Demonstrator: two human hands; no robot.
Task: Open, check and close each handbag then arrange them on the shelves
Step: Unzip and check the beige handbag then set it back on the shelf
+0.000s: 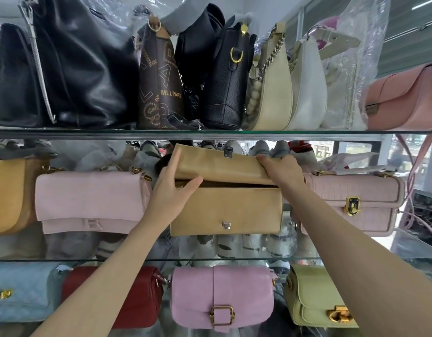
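A tan handbag (224, 210) sits in the middle of the centre glass shelf (210, 259) with its flap (217, 164) lifted, so a dark gap shows into the bag. My left hand (172, 188) holds the flap's left end, fingers up behind it and thumb across the opening. My right hand (280, 167) grips the flap's right end from above. A silver clasp piece (226, 225) sits on the bag's front and its mate (228, 152) on the raised flap.
A pale pink bag (88, 203) stands to the left and a pink bag with a gold clasp (353, 203) to the right. The top shelf (210, 132) holds several black, brown and cream bags. Below are red (137, 295), pink (222, 295) and yellow-green (314, 295) bags.
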